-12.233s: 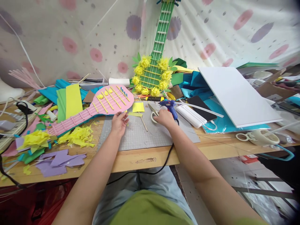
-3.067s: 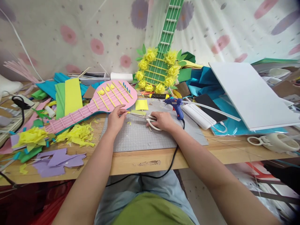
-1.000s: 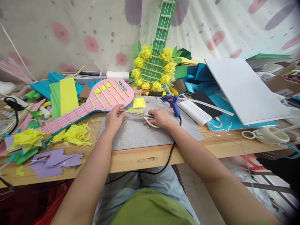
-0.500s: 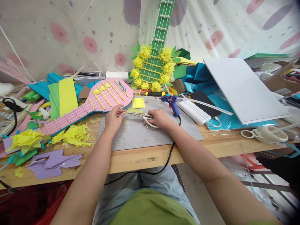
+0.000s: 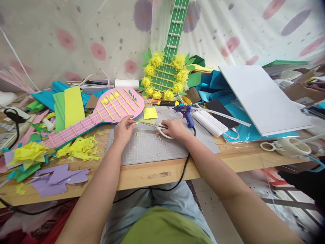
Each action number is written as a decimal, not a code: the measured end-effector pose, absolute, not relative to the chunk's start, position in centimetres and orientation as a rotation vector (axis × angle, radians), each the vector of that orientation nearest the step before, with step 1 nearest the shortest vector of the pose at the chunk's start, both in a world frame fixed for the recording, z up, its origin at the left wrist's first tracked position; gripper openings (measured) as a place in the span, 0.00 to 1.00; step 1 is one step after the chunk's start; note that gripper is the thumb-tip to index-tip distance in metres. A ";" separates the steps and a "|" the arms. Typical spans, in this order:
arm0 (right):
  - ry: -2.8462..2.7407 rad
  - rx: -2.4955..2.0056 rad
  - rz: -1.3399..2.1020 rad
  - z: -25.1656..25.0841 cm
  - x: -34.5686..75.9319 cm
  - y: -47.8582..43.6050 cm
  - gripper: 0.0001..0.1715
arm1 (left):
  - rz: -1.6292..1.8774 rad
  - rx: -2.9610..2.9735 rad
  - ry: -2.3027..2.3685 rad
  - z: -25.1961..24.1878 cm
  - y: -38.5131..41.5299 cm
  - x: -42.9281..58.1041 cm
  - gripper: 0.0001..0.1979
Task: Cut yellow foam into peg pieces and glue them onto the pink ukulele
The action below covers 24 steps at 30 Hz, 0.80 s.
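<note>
My right hand (image 5: 173, 129) is closed round the white handles of a pair of scissors (image 5: 162, 131), whose blades point left. My left hand (image 5: 123, 129) pinches a small yellow piece (image 5: 136, 123) at the blade tips. A yellow-green paper strip (image 5: 146, 121) lies just behind the blades, and a yellow paper square (image 5: 150, 113) sits behind that. Under both hands is a grey cutting mat (image 5: 144, 149). The pink paper guitar (image 5: 119, 105) lies beyond my left hand.
A blue glue gun (image 5: 187, 114) stands right of my right hand, its black cable hanging over the table edge. A green guitar (image 5: 164, 76) with yellow flowers leans behind. Yellow scraps (image 5: 80, 147) and purple scraps (image 5: 59, 179) lie left; a white board (image 5: 264, 101) rests right.
The scissors and the small yellow piece are nearly where they were, with the blades looking closer together. The view has shifted slightly.
</note>
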State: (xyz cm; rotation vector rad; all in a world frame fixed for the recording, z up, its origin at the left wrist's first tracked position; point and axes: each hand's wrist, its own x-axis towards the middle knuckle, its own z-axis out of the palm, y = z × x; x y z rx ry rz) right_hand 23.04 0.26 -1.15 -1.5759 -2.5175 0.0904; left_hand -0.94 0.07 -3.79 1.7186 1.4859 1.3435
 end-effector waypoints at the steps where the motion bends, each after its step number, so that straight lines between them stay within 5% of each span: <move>1: -2.506 -1.597 0.101 -1.1 23.1 0.3 0.27 | 1.354 1.695 1.477 -3.8 0.1 -0.9 0.18; 24: -2.517 -1.551 0.170 -1.3 23.1 0.2 0.26 | 1.405 1.301 1.287 -2.9 -0.1 -0.2 0.20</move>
